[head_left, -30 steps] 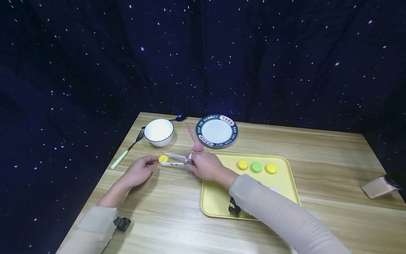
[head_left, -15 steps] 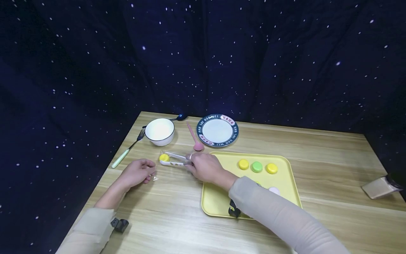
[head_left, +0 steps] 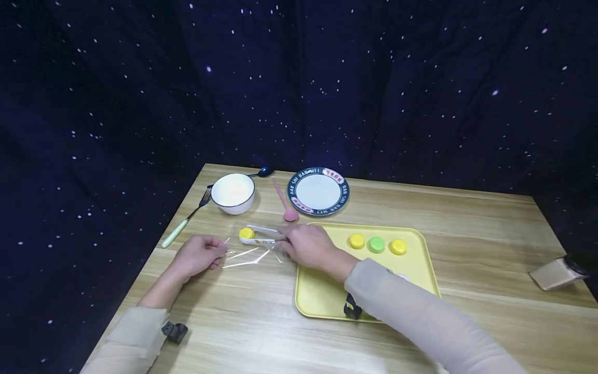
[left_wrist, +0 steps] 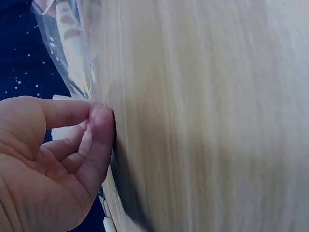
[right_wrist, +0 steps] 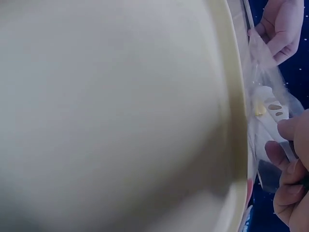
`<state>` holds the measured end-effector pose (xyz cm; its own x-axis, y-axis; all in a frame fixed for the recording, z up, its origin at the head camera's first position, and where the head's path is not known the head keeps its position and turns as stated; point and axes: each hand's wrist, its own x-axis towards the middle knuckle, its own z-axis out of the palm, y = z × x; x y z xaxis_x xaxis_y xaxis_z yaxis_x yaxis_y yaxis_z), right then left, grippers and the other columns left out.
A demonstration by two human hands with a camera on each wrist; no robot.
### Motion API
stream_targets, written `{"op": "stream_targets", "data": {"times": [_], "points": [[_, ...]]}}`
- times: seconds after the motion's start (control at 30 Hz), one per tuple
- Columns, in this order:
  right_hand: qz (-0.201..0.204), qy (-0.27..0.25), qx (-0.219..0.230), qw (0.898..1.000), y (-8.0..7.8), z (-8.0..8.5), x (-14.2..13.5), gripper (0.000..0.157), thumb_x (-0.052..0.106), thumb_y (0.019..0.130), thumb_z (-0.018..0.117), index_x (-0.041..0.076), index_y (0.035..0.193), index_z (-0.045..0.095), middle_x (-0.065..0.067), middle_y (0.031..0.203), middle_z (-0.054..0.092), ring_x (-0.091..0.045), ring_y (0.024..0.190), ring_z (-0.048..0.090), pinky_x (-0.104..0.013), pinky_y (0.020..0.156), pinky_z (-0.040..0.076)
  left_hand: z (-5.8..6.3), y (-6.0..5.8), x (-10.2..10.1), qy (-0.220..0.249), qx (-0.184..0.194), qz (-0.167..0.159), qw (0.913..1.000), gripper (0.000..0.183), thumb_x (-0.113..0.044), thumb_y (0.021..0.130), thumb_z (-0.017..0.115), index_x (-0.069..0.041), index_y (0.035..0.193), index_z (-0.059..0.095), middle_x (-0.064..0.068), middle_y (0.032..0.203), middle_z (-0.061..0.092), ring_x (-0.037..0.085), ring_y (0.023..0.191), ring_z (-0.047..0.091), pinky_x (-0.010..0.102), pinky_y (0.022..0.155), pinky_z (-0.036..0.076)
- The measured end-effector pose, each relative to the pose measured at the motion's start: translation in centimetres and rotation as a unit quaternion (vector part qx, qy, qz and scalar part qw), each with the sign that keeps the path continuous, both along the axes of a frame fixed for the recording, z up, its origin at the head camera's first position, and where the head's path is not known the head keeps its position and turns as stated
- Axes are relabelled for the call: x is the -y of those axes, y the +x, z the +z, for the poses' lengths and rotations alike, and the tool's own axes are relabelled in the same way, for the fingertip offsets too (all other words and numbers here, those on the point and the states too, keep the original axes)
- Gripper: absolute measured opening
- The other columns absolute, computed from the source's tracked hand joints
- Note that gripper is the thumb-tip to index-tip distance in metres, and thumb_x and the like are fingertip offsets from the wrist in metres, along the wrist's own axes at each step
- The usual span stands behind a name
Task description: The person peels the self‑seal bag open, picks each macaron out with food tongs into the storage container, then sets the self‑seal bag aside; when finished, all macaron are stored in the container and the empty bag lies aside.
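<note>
My left hand (head_left: pixel 198 255) pinches the edge of a clear plastic bag (head_left: pixel 247 258) between thumb and forefinger; the left wrist view shows this pinch at the bag's corner (left_wrist: pixel 72 63). To its right, my right hand (head_left: pixel 308 245) grips white tongs (head_left: pixel 261 241) with slots in their arms. A round yellow macaron (head_left: pixel 246 234) sits at the tongs' tips. Around tongs and macaron lies the clear film, stretched between both hands. In the right wrist view, the tongs (right_wrist: pixel 271 121) and a bit of yellow show through the bag.
Under my right forearm lies a yellow tray (head_left: pixel 322 298) with two yellow macarons (head_left: pixel 357 241), a green one (head_left: pixel 377 244) and a partly hidden pale one. Behind are a white bowl (head_left: pixel 233 192), a plate (head_left: pixel 318 191), a pink spoon (head_left: pixel 289 214), a dark spoon (head_left: pixel 265 172) and a fork (head_left: pixel 175 232). A jar (head_left: pixel 553 274) lies right.
My left hand has come away from the macaron, down and left, pulling the bag's edge. The clear film now spreads between the hands. Tongs and macaron have shifted slightly right.
</note>
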<state>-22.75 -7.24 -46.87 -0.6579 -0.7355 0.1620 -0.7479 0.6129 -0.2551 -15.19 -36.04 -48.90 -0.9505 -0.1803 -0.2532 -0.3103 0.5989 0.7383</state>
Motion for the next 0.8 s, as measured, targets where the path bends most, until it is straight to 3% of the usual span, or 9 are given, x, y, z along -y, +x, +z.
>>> {"op": "stream_targets", "data": {"times": [0.07, 0.23, 0.33, 0.47, 0.6, 0.8], "points": [[0.003, -0.006, -0.002, 1.000, 0.0, 0.4, -0.6, 0.017, 0.043, 0.094, 0.057, 0.026, 0.091, 0.058, 0.012, 0.073, 0.054, -0.011, 0.061, 0.055, -0.031, 0.049, 0.043, -0.1, -0.1, 0.3, -0.008, -0.002, 0.001, 1.0000, 0.022, -0.021, 0.091, 0.063, -0.002, 0.101, 0.066, 0.008, 0.077, 0.065, 0.017, 0.065, 0.062, 0.031, 0.060, 0.055], [0.017, -0.004, -0.029, 0.999, 0.2, 1.5, -3.1, 0.023, 0.039, 0.095, 0.057, 0.022, 0.109, 0.063, 0.010, 0.090, 0.064, -0.012, 0.069, 0.060, -0.031, 0.052, 0.046, -0.2, -0.2, 1.0, -0.009, -0.007, 0.001, 0.9999, 0.026, -0.025, 0.092, 0.061, -0.001, 0.102, 0.065, 0.008, 0.077, 0.064, 0.018, 0.066, 0.061, 0.031, 0.060, 0.055], [0.025, -0.002, -0.037, 0.999, 0.3, 2.0, -5.2, 0.025, 0.039, 0.095, 0.056, 0.021, 0.112, 0.063, 0.010, 0.087, 0.063, -0.010, 0.069, 0.058, -0.028, 0.050, 0.044, -0.2, -0.2, 1.2, -0.005, -0.008, 0.000, 1.0000, 0.026, -0.024, 0.093, 0.061, 0.000, 0.103, 0.064, 0.009, 0.078, 0.064, 0.019, 0.067, 0.061, 0.031, 0.061, 0.056], [0.027, -0.012, -0.042, 0.999, 0.4, 2.4, -8.6, 0.025, 0.037, 0.096, 0.056, 0.021, 0.112, 0.063, 0.014, 0.080, 0.058, -0.005, 0.065, 0.052, -0.024, 0.049, 0.043, -0.1, -0.1, 1.3, -0.002, -0.008, -0.004, 1.0000, 0.026, -0.022, 0.094, 0.059, 0.002, 0.103, 0.063, 0.009, 0.079, 0.064, 0.019, 0.068, 0.061, 0.031, 0.061, 0.056], [0.023, -0.028, -0.050, 0.998, 0.8, 2.6, -12.4, 0.028, 0.035, 0.095, 0.059, 0.020, 0.117, 0.064, 0.014, 0.084, 0.060, -0.002, 0.063, 0.050, -0.022, 0.048, 0.041, 0.0, -0.1, 1.4, -0.001, -0.004, -0.011, 0.9999, 0.026, -0.021, 0.095, 0.058, 0.002, 0.105, 0.062, 0.009, 0.079, 0.063, 0.019, 0.068, 0.060, 0.031, 0.060, 0.056], [-0.005, -0.030, -0.039, 0.999, 2.0, 2.6, -18.4, 0.032, 0.037, 0.094, 0.060, 0.019, 0.120, 0.064, 0.018, 0.083, 0.056, 0.000, 0.054, 0.042, -0.019, 0.042, 0.033, 0.0, 0.0, 1.5, 0.020, -0.004, -0.025, 0.9995, 0.025, -0.016, 0.096, 0.057, 0.006, 0.107, 0.060, 0.012, 0.083, 0.062, 0.019, 0.070, 0.058, 0.031, 0.061, 0.056]]}}
